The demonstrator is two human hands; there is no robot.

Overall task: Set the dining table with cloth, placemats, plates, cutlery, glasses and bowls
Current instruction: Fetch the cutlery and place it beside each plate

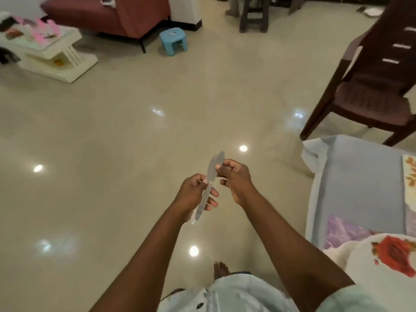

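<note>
Both hands hold the cutlery out over the shiny floor [135,136]. A butter knife [211,176] points up and away. The left hand [193,194] has its fingers curled around the handles low down, and a second handle [192,218] peeks out behind the knife. The right hand [234,176] pinches the knife blade near its tip. To the right is the surface with a pale blue cloth [360,183] and flowery placemats [387,262]. A dark brown chair [371,95] stands behind it
</note>
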